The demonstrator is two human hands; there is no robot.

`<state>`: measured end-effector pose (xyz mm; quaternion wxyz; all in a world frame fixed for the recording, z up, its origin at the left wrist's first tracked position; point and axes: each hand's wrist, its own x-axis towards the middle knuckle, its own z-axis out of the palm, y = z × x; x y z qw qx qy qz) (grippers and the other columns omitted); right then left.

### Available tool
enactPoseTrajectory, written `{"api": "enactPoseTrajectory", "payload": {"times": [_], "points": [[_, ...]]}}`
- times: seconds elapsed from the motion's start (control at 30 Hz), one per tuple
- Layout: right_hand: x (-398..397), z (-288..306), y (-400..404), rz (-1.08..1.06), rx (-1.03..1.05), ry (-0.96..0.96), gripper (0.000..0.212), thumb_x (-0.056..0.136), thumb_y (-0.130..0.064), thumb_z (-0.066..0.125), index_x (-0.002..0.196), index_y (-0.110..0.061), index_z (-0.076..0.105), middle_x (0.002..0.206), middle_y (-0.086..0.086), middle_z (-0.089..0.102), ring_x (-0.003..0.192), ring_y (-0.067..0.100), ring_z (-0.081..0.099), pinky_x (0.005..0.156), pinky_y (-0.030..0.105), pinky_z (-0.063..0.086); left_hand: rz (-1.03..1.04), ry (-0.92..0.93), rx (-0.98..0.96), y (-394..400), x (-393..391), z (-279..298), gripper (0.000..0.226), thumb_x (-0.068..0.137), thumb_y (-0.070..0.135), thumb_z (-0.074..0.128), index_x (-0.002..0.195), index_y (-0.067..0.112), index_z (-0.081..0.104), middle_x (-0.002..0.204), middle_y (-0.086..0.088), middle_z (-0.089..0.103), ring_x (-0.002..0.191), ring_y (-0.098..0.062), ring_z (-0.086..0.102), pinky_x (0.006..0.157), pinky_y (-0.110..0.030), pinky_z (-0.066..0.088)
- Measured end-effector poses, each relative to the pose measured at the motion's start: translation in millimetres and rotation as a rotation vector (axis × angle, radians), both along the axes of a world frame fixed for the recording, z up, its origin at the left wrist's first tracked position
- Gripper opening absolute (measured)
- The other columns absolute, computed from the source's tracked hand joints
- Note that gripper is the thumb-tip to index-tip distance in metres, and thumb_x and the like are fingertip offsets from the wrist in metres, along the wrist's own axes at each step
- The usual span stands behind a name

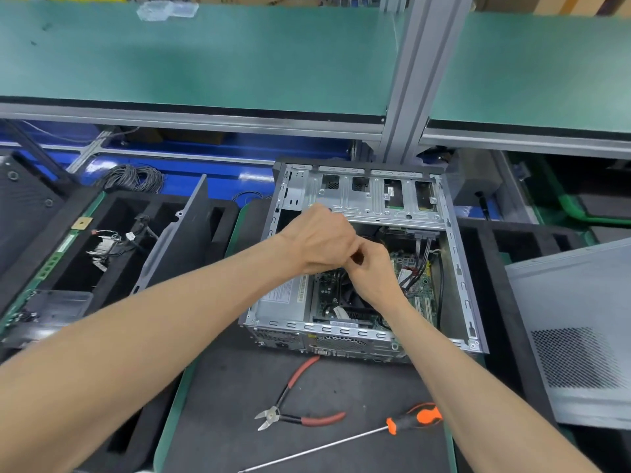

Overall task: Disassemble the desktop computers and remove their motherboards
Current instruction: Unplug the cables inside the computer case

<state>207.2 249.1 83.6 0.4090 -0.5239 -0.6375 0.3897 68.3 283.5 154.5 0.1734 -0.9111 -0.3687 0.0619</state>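
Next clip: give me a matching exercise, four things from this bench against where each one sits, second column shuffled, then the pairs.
Things:
1. side cutters
2. screwdriver
3. detached side panel
4. cable coil

Places:
A. right of the computer case
B. far left, on the blue surface
C. on the mat, directly before the case
D. on the mat, near right, orange handle

Pairs: 1-C, 2-D, 3-A, 4-B

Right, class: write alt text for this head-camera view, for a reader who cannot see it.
Two bare hands, left hand and right hand, meet over an open desktop computer case with its motherboard inside. Cutting pliers and a screwdriver lie in front.
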Motion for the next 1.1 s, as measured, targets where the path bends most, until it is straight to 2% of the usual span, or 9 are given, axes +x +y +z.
{"api": "enactPoseTrajectory", "payload": {"times": [0.17,0.27,0.4,0.47,0.63,0.8,0.9,0.97,1.1], "points": [[0.4,-1.5,0.3,0.01,-0.029,-0.013,0.011,0.09,-0.015,0.071,0.08,-0.019,0.067,0.073,0.001,0.068,0.065,0.014,0.055,0.062,0.028,0.043,0.17,-0.122,-0.087,4.5,-0.2,3.6,0.062,0.103,0.052,0.025,0.054,0.016,0.039,0.049,-0.001,0.033,0.043,-0.017,0.032,0.054,-0.034,0.033],[0.8,-1.6,0.2,0.041,-0.014,-0.02,0.009,0.093,-0.01,0.065,0.089,-0.014,0.071,0.078,0.002,0.073,0.075,0.028,0.061,0.069,0.035,0.047,-0.004,-0.034,0.068,6.5,-5.8,3.7,0.055,0.102,0.052,0.019,0.083,0.014,0.053,0.058,-0.005,0.054,0.053,-0.022,0.047,0.066,-0.038,0.032],[-0.1,-0.3,-0.8,0.047,-0.03,-0.061,0.026,0.094,-0.016,0.067,0.076,-0.034,0.064,0.075,-0.014,0.07,0.075,0.011,0.063,0.068,0.03,0.045,-0.174,0.028,-0.035,16.1,-9.2,-1.0,0.049,0.107,0.039,0.017,0.081,0.014,0.052,0.058,-0.001,0.05,0.055,-0.021,0.044,0.068,-0.035,0.033],[-1.6,-1.6,0.2,0.048,-0.055,-0.068,0.02,0.094,-0.017,0.069,0.077,-0.026,0.066,0.075,-0.004,0.07,0.072,0.014,0.061,0.064,0.033,0.044,-0.059,0.01,-0.028,10.5,-5.6,-1.6,0.054,0.107,0.037,0.024,0.067,0.014,0.051,0.048,0.002,0.03,0.049,-0.021,0.041,0.061,-0.034,0.037],[-6.3,2.0,0.3,0.039,-0.043,-0.055,0.019,0.09,-0.017,0.074,0.078,-0.023,0.062,0.071,0.006,0.063,0.058,0.006,0.045,0.056,0.019,0.038,0.388,-0.229,-0.026,-6.0,0.5,-6.8,0.065,0.102,0.055,0.029,0.048,0.019,0.033,0.047,0.002,0.028,0.04,-0.015,0.028,0.044,-0.025,0.017],[-7.4,1.1,2.3,0.024,-0.076,-0.086,0.017,0.093,-0.019,0.071,0.086,-0.004,0.072,0.078,0.009,0.072,0.073,0.024,0.063,0.068,0.036,0.048,-0.034,0.026,0.062,12.0,-10.4,5.6,0.052,0.105,0.044,0.019,0.071,0.016,0.045,0.056,-0.001,0.051,0.052,-0.022,0.041,0.068,-0.037,0.04],[-7.8,-0.5,0.4,0.061,-0.049,-0.089,0.015,0.094,-0.018,0.07,0.079,-0.016,0.07,0.073,0.002,0.071,0.067,0.012,0.062,0.059,0.021,0.043,-0.128,0.137,-0.019,16.4,-8.2,6.5,0.054,0.108,0.033,0.022,0.059,0.016,0.037,0.051,-0.001,0.049,0.05,-0.019,0.038,0.071,-0.036,0.04],[-8.1,0.3,-0.6,0.093,-0.018,-0.088,0.021,0.094,-0.016,0.068,0.077,-0.027,0.064,0.07,-0.009,0.067,0.064,0.003,0.058,0.058,0.014,0.037,0.024,0.092,-0.01,8.7,-3.0,-3.5,0.054,0.106,0.028,0.029,0.054,0.015,0.033,0.046,0.001,0.03,0.046,-0.019,0.034,0.062,-0.033,0.036],[-11.6,0.6,0.7,0.101,-0.022,-0.047,0.011,0.087,-0.019,0.077,0.085,-0.016,0.066,0.072,0.013,0.062,0.062,0.013,0.043,0.059,0.025,0.036,0.499,-0.161,-0.084,-1.2,-3.1,-5.5,0.022,0.089,0.022,0.046,0.069,0.022,0.055,0.055,0.001,0.034,0.047,-0.018,0.03,0.047,-0.027,0.019]]}}
